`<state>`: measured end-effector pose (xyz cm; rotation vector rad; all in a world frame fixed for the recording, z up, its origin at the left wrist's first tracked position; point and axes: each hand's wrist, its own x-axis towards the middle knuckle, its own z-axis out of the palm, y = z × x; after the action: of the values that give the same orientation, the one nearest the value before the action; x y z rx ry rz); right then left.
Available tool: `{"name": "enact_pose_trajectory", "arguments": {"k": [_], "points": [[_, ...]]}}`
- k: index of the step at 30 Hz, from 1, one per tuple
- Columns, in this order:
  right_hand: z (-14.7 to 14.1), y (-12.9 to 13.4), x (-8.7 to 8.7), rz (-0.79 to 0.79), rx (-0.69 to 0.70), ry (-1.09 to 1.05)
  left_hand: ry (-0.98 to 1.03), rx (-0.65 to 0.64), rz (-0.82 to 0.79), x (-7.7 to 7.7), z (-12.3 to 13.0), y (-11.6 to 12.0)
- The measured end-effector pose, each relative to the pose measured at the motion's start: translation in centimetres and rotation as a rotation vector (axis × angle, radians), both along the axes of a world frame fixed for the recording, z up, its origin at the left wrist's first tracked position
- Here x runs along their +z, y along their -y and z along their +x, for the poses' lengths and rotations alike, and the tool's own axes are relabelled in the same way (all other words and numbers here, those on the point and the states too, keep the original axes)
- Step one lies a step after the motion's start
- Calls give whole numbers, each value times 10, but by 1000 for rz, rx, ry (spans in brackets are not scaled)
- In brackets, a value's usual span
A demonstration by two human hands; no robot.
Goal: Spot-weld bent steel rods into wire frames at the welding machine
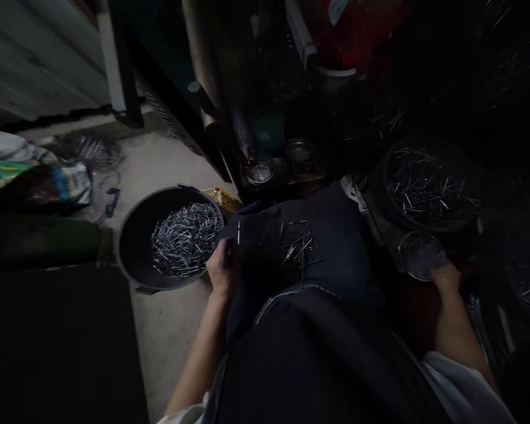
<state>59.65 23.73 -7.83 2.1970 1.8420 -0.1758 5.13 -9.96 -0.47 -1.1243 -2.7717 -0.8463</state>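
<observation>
My left hand (223, 270) is closed in a pinch over my left thigh, with a thin bright metal pin (239, 231) standing up from its fingers. Several bent wire pieces (297, 247) lie loose on the dark cloth (344, 235) over my lap. Off to the right, my right hand (446, 275) is at the edge of a small round dish (417, 253). Its fingertips are dark and blurred, so whether they grip the rim or reach inside does not show. The dish's contents are unclear.
A black tub (135, 235) of metal pins stands on the floor at left, beside a yellow basket (224, 200). Ahead sits a small bowl (261, 172) of tiny shiny pieces. A dark basin (384, 188) at right holds more wire pieces.
</observation>
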Motion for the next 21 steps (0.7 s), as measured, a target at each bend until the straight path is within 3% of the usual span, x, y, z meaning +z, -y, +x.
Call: {"name": "enact_pose_trajectory", "arguments": {"k": [5,10,14,17,21], "points": [[-22,-17,11,48,-23,-91,201,-105,-98,2,5,-7],[-96,-17,39,285,126,-579,453,-37,1,26,22,-8],[-189,2,64,159,267,-1098,858,-262,11,39,48,-15],[-248,17,76,-24,355,-1273,1165,-437,10,34,80,-26],[-289,34,81,-166,373,-1371,1352,-614,36,23,101,-32]]}}
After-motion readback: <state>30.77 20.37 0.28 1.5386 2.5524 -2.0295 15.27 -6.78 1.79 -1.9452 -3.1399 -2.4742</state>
